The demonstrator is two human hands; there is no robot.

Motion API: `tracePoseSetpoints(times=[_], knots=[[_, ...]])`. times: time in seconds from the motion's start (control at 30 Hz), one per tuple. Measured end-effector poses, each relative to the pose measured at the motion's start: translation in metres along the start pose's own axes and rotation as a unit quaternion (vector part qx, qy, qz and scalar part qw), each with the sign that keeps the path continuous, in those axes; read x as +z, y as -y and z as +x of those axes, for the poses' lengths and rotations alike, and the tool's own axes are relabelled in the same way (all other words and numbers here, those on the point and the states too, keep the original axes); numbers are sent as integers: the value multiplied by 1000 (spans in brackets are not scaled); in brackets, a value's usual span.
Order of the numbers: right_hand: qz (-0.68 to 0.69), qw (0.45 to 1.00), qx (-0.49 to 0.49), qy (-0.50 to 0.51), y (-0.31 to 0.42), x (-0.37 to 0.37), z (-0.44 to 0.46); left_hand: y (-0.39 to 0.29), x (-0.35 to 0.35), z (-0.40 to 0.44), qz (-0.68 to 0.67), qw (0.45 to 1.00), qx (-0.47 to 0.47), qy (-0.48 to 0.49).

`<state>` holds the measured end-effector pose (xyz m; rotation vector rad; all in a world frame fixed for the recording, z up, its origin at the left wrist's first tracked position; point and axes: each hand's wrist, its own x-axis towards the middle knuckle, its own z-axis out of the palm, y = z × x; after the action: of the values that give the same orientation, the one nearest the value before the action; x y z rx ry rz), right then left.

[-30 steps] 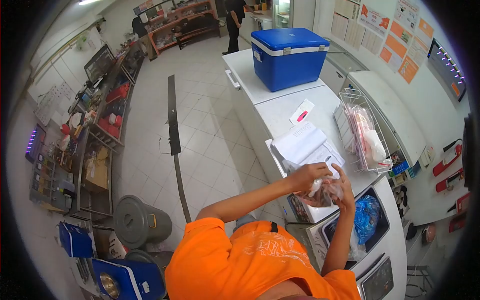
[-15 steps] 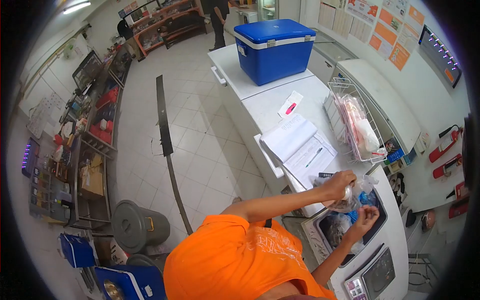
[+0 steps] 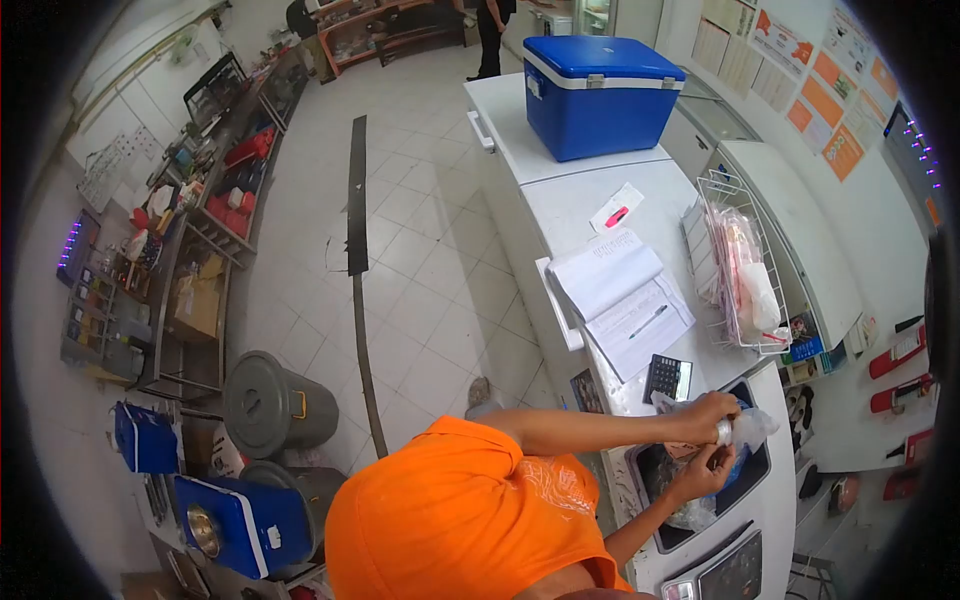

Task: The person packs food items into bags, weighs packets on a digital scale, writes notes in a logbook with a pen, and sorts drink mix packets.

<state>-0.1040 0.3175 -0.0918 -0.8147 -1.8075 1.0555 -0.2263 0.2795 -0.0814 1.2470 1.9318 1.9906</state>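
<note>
My left hand (image 3: pixel 712 416) is closed on a clear plastic bag (image 3: pixel 758 428), with a small white ring-like piece (image 3: pixel 724 432) at its fingers. Just below it, my right hand (image 3: pixel 703 472) has its fingers pinched together at the same bag's gathered part. Both hands are over a dark tray (image 3: pixel 748 492) set in the white counter. Inside lie more clear bags (image 3: pixel 692 514), partly hidden by my forearms; their contents are hard to make out. Close to my left hand is a black calculator (image 3: pixel 668 378).
An open notebook (image 3: pixel 620 290) with a pen (image 3: pixel 648 322) lies up the counter. Beside it stands a white wire basket (image 3: pixel 742 270) of plastic bags. A blue cooler box (image 3: pixel 600 105) sits farther off. A scale (image 3: pixel 730 570) is nearest me. Another person (image 3: pixel 490 35) stands behind.
My right hand has come in from apart to meet the left at the bag. The view has shifted, and the calculator, mostly covered before, now shows.
</note>
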Motion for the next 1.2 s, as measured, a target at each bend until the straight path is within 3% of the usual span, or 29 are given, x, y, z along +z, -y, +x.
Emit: tracePoseSetpoints(times=[0.07,0.17,0.2,0.27,0.4,0.53,0.63,0.7,0.77,0.9,1.0,1.1,1.2], knots=[[19,998,59,-12,-18,-5,13,-10,-6,-6,19,999,26,33],[-80,993,-51,-75,-22,-1,20,-8,3,-15,31,997,29,62],[-68,993,-71,-62,-19,-1,21,-22,-9,-14,45,994,2,97],[-47,992,-109,-38,-8,-6,24,-14,-1,-14,69,993,47,81],[13,999,-9,-49,3,-14,30,-5,-1,-5,57,984,51,160],[-58,998,-35,9,14,-23,34,7,-9,13,3,956,38,290],[16,1000,-12,20,13,-23,40,-61,-24,3,-51,985,-124,112],[51,999,7,-1,18,-18,37,-44,-9,-2,-153,985,-62,38],[61,998,15,-22,19,-16,34,-18,-4,-3,-46,996,52,48],[3,998,50,-42,43,-12,30,-18,-10,-1,-76,993,-2,86],[-18,999,15,-31,28,-11,34,-7,-18,3,-47,993,43,99],[-1,1000,-3,-13,28,-8,35,-5,-36,11,2,965,-20,262],[30,998,7,60,16,-8,42,23,-32,9,-54,933,-43,354]])
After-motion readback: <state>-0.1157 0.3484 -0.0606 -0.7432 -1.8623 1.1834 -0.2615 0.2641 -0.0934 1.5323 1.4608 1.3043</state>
